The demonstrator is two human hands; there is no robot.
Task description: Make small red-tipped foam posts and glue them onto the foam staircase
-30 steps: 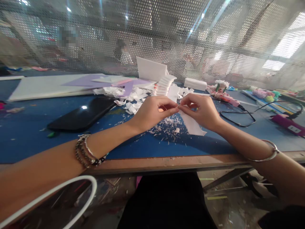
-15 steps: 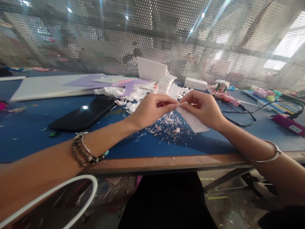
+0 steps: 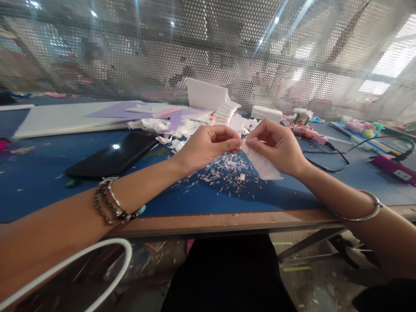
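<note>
My right hand (image 3: 276,145) pinches a small, thin white sheet (image 3: 262,164) between thumb and fingers; the rest of the piece hangs down below the palm. Its material, paper or thin foam, I cannot tell. At the upper corner of that sheet, the thumb and fingertips of my left hand (image 3: 211,145) are pressed together, nearly meeting the right fingertips. Just what the left fingertips grip there is mostly hidden. Fine white shreds (image 3: 227,167) lie scattered on the blue tabletop (image 3: 182,201) under both hands, with one larger white crumb (image 3: 241,177) among them.
A black phone (image 3: 113,156) lies left of my hands. Behind are crumpled white scraps (image 3: 152,125), white and purple sheets (image 3: 110,109) and a white block (image 3: 267,113). To the right are a pink tool with a black cord (image 3: 316,167) and a purple object (image 3: 394,169). A perforated screen (image 3: 146,56) stands behind.
My left hand has drawn slightly left and turned, and its fingers have curled more. The right hand and the hanging sheet have barely moved.
</note>
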